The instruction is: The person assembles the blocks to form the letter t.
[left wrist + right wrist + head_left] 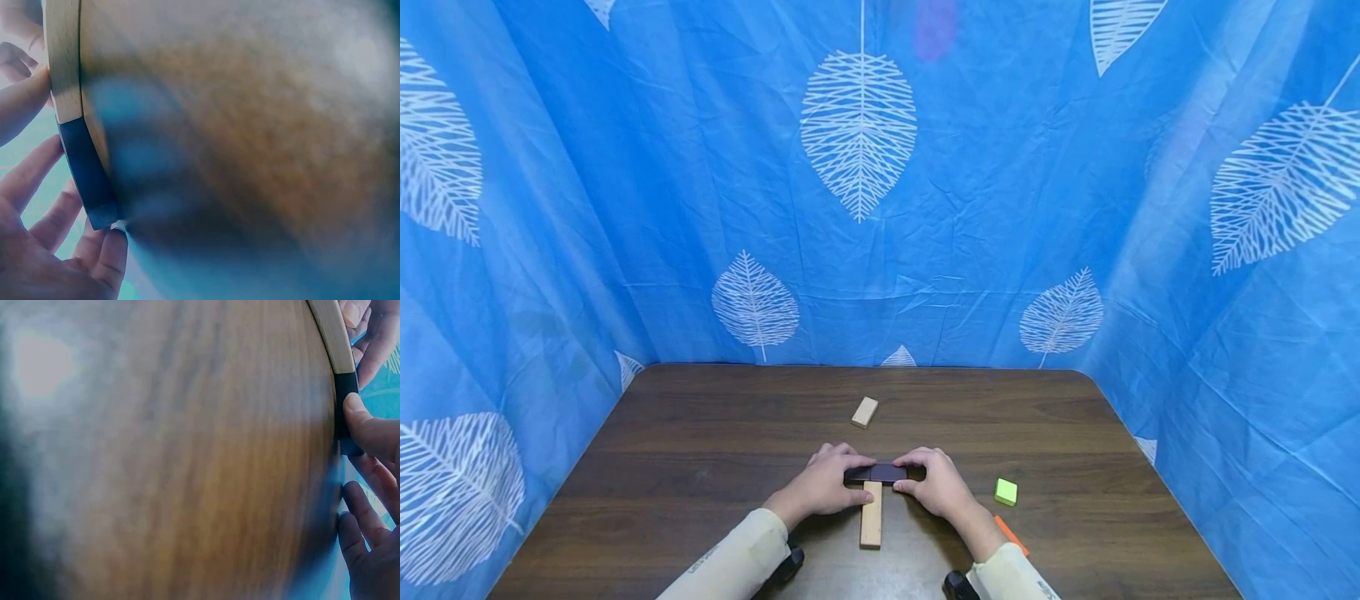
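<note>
In the head view a dark, near-black block [887, 473] lies crosswise between the two hands, with a seam across it. A long light wooden block [871, 529] meets its near side, so the two form a T. My left hand [827, 483] is at the dark block's left end, index finger along its far edge, thumb against the wooden block's left side. My right hand [938, 485] pinches the dark block's right end between thumb and index finger. Both wrist views show the dark block [342, 412] against the wooden block [64, 69] edge-on.
A smaller light wooden block [865, 412] lies beyond the hands. Right of the right hand sit a lime-green block [1006, 492] and an orange piece [1011, 535], partly behind the forearm. The brown table [700, 433] is enclosed by a blue leaf-print curtain [970, 167].
</note>
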Demonstrator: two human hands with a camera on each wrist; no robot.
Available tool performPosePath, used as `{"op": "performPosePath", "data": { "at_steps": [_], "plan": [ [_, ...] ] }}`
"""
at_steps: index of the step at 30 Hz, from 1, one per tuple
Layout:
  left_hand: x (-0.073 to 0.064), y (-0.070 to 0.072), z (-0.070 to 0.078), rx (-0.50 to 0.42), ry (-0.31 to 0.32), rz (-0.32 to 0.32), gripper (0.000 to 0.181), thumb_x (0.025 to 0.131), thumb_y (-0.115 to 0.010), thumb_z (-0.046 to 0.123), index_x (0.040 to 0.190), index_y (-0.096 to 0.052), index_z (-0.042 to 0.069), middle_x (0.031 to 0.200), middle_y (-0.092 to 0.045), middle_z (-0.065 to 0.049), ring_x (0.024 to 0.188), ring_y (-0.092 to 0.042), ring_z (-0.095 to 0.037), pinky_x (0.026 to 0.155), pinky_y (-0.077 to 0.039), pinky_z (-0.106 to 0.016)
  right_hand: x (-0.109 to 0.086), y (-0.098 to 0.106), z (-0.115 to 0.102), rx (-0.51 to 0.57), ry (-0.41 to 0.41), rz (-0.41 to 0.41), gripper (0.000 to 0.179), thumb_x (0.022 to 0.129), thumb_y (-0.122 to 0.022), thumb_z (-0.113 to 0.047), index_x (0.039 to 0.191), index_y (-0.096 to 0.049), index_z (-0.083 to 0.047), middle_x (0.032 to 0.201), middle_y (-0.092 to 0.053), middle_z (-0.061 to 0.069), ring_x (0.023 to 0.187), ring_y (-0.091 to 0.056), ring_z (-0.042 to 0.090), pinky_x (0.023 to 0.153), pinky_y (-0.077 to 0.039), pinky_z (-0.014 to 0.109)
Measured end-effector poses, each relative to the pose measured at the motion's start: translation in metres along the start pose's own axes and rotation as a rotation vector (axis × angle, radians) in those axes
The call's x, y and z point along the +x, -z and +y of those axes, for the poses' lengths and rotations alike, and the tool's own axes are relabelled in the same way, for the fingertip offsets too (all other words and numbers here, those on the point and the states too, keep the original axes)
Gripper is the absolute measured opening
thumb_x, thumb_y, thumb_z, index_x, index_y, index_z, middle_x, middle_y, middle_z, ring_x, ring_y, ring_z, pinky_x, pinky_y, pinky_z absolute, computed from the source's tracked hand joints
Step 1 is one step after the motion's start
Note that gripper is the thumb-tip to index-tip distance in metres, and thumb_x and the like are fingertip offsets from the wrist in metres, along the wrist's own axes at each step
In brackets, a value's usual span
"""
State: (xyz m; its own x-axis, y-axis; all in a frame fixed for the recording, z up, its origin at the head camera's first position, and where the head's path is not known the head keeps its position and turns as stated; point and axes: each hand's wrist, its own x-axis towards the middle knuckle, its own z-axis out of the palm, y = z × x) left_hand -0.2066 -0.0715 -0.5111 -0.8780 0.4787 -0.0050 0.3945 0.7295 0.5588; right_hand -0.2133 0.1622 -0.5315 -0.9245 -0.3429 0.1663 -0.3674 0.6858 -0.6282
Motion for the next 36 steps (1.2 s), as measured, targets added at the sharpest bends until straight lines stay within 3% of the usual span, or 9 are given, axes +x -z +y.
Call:
{"op": "performPosePath", "data": {
  "at_steps": [19, 22, 28, 36],
  "plan": [
    [0.0, 0.0, -0.001, -0.005, 0.019, 0.002, 0.049, 0.081, -0.083, 0.037, 0.124, -0.072, 0.017, 0.113, -0.062, -0.002, 0.107, -0.051, -0.029, 0.092, -0.038, -0.052, -0.007, -0.007, -0.005, -0.026, 0.064, 0.047, 0.027, 0.083, -0.084, -0.019, 0.108, -0.079, -0.013, 0.104, -0.069, -0.002, 0.1, -0.062, 0.024, 0.089, -0.047, 0.046],
    [0.001, -0.001, -0.001, -0.001, 0.02, 0.002, 0.049, 0.081, -0.083, 0.038, 0.124, -0.072, 0.018, 0.114, -0.062, -0.002, 0.108, -0.051, -0.029, 0.092, -0.038, -0.051, -0.009, -0.009, -0.007, -0.016, 0.061, 0.046, 0.036, 0.081, -0.086, -0.031, 0.11, -0.078, -0.011, 0.105, -0.067, -0.001, 0.101, -0.061, 0.024, 0.09, -0.047, 0.046],
    [0.001, -0.001, -0.001, 0.001, 0.024, 0.003, 0.049, 0.081, -0.083, 0.038, 0.124, -0.072, 0.018, 0.115, -0.062, -0.002, 0.108, -0.051, -0.029, 0.092, -0.039, -0.051, -0.013, -0.011, -0.012, -0.017, 0.016, 0.018, 0.07, 0.066, -0.09, -0.056, 0.116, -0.076, -0.01, 0.111, -0.063, 0.001, 0.107, -0.057, 0.027, 0.092, -0.046, 0.049],
    [0.0, 0.0, 0.0, 0.0, 0.009, 0.006, 0.05, 0.08, -0.083, 0.037, 0.124, -0.072, 0.016, 0.115, -0.063, -0.003, 0.107, -0.052, -0.029, 0.092, -0.039, -0.052, -0.015, -0.011, -0.019, -0.087, -0.005, 0.024, 0.078, 0.061, -0.089, -0.061, 0.119, -0.076, -0.011, 0.113, -0.064, 0.002, 0.109, -0.056, 0.029, 0.092, -0.045, 0.051]
  ]
}}
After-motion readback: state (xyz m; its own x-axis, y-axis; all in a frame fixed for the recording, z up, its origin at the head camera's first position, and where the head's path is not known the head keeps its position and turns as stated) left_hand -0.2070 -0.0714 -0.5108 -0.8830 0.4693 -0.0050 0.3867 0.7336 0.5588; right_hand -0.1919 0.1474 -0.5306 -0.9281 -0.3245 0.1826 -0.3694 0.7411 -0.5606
